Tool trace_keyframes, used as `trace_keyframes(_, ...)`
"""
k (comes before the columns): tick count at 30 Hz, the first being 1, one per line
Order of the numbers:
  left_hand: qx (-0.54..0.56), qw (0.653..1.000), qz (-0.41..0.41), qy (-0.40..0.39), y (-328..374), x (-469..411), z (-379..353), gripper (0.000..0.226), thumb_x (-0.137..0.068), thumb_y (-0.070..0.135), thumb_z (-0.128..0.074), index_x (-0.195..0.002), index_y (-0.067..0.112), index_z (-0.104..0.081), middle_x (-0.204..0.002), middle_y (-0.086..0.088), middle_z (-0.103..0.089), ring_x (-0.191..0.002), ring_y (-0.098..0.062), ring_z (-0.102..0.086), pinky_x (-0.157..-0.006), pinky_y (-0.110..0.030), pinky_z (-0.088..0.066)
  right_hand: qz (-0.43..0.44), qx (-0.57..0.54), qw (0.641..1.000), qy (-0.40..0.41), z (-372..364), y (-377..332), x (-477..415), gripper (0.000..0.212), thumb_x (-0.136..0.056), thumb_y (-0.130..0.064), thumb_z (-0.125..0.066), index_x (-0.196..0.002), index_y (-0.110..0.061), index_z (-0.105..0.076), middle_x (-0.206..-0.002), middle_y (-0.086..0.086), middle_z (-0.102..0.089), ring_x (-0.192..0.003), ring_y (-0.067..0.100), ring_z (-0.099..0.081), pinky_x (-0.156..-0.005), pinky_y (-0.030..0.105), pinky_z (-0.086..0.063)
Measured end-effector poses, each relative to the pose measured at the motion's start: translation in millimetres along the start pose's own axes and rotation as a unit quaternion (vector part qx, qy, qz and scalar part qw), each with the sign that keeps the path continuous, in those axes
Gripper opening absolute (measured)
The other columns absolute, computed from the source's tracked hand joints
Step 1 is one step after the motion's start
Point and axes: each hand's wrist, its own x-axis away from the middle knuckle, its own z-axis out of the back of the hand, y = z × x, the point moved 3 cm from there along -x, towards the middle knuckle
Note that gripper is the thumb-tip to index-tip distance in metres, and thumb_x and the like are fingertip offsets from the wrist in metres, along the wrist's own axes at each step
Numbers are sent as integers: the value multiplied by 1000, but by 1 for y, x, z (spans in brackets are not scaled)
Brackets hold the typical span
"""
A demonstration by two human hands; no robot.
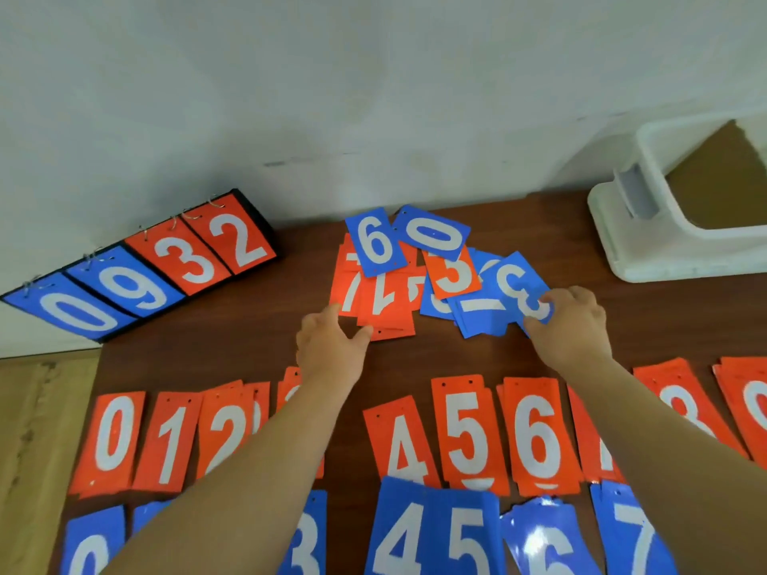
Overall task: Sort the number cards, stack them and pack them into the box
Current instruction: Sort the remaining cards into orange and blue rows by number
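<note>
Blue row of sorted cards runs along 6 o'clock with the orange row just behind it on the desk — the loose pile sits out at 12, and the white box is well apart at 2. Left hand pinches the near edge of the pile's orange stack between thumb and fingers, while the right hand pinches a blue 3 card on the pile's 3 o'clock side — flip scoreboard over at 10.
</note>
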Motion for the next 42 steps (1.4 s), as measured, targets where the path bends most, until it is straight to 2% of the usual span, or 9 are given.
trace_keyframes(5,4,999,48,13,32,-58,-5,72,-85,48,-77,-144,24,-43,-140,-11,-46,-131,-34,-47,-100,-49,-49,-36,29,999,-26,-9,12,-35,51,-88,-41,-74,-132,-22,-55,-145,10,-39,-127,37,-43,-99,44,-46)
trace_keyframes(9,34,995,89,15,42,-69,-10,71,-84,34,-83,-142,23,-43,-141,-12,-44,-129,-36,-50,-96,-49,-52,-79,-32,996,-39,-11,23,-43,51,-81,-44,-82,-121,-24,-58,-131,9,-45,-107,34,-57,-82,44,-56)
trace_keyframes(14,84,991,108,1,28,-63,-7,70,-81,29,-86,-138,26,-45,-141,-10,-48,-124,-35,-57,-93,-46,-54,-79,-85,993,-15,-9,27,-32,40,-82,-34,-82,-113,-22,-59,-117,8,-59,-84,23,-58,-65,35,-52)
trace_keyframes(17,112,990,89,6,17,-49,-3,53,-89,22,-78,-134,27,-49,-138,-6,-56,-122,-31,-59,-84,-36,-51,-80,-136,987,18,-3,29,-14,27,-90,-21,-73,-114,-20,-60,-113,7,-65,-86,21,-56,-62,33,-50)
trace_keyframes(20,128,989,68,17,3,-33,1,40,-94,24,-72,-129,29,-54,-132,-4,-61,-120,-29,-60,-92,-42,-55,-82,-203,974,61,6,26,11,22,-94,-19,-68,-114,-21,-62,-107,3,-64,-86,21,-60,-62,31,-48)
trace_keyframes(27,147,989,25,25,-24,1,34,43,-100,22,-63,-141,26,-51,-133,-7,-60,-124,-27,-58,-99,-43,-52,-78,-328,938,86,10,-12,73,16,-95,-20,-69,-108,-28,-63,-100,-7,-64,-85,11,-62,-67,34,-55)
trace_keyframes(34,192,981,18,35,-68,46,92,38,-102,20,-58,-138,32,-54,-132,-1,-58,-123,-21,-57,-90,-33,-52,-47,-391,919,5,-10,-61,138,23,-97,-17,-67,-113,-34,-67,-110,-6,-68,-88,18,-67,-55,25,-49)
trace_keyframes(39,237,971,-11,21,-134,103,121,27,-101,19,-59,-116,41,-61,-115,13,-61,-108,-10,-60,-78,-24,-51,-23,-389,921,-23,-25,-93,198,27,-96,-11,-65,-110,-35,-67,-105,-5,-66,-65,15,-62,-47,21,-46)
trace_keyframes(42,256,967,-15,10,-174,135,137,27,-101,14,-57,-108,40,-64,-111,20,-62,-102,-2,-59,-74,-12,-44,-6,-393,917,-61,-40,-114,240,32,-95,-7,-66,-113,-34,-68,-106,-5,-66,-73,23,-67,-56,34,-57)
